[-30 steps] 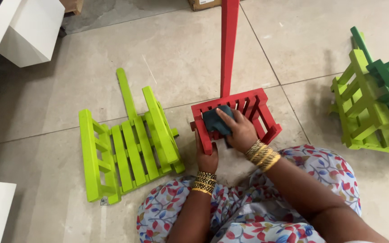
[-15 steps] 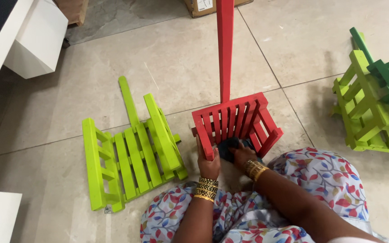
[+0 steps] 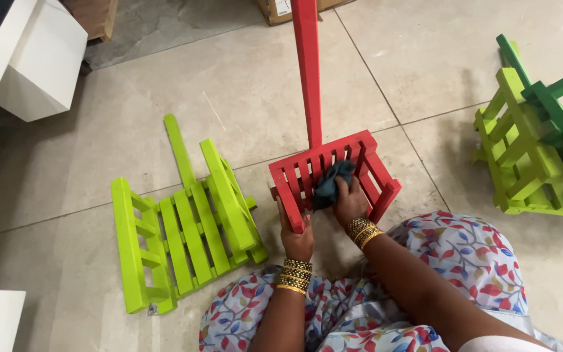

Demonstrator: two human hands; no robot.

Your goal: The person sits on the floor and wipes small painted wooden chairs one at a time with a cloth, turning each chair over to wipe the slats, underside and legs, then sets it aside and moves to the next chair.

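A red slatted wooden chair lies tipped on the tiled floor in front of my knees, one long rail pointing away from me. My left hand grips its near left edge. My right hand presses a dark teal cloth against the red slats near the middle. Both wrists carry gold bangles.
A lime green slatted chair lies flat on the floor to the left. Green and lime chairs are stacked at the right edge. A white cabinet stands at the upper left, a cardboard box at the top.
The red chair was tilted up and then eased back. My right hand with the cloth went down toward the chair's near edge and has come back up onto the slats.
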